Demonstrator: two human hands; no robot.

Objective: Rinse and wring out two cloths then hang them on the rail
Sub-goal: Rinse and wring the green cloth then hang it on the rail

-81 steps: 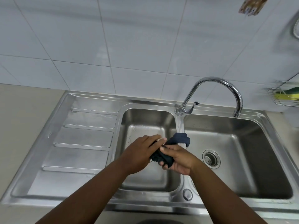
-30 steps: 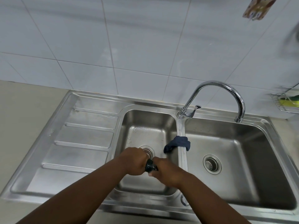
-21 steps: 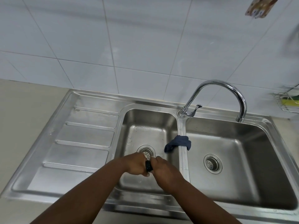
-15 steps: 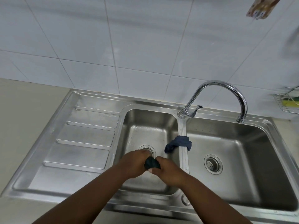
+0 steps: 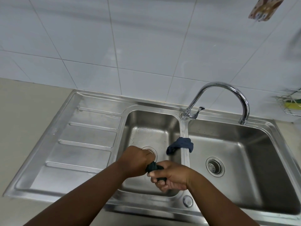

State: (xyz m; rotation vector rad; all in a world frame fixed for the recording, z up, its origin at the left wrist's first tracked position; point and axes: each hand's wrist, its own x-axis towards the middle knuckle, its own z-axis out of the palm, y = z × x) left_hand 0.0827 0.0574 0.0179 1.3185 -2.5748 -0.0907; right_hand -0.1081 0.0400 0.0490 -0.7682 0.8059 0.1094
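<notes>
Over the left basin of the steel double sink, my left hand and my right hand both grip a dark cloth twisted into a tight wad between them. Only a small part of this cloth shows between the fists. A second dark blue cloth lies draped over the divider between the two basins, its ends hanging into each side. The rail is not in view.
The curved chrome tap arches over the right basin, with no water running. A ribbed draining board lies to the left. A wire rack with a yellow sponge hangs at the right edge. White tiles cover the wall behind.
My hands carried one dark cloth from the divider down over the left basin and keep twisting it; the other cloth stays draped on the divider.
</notes>
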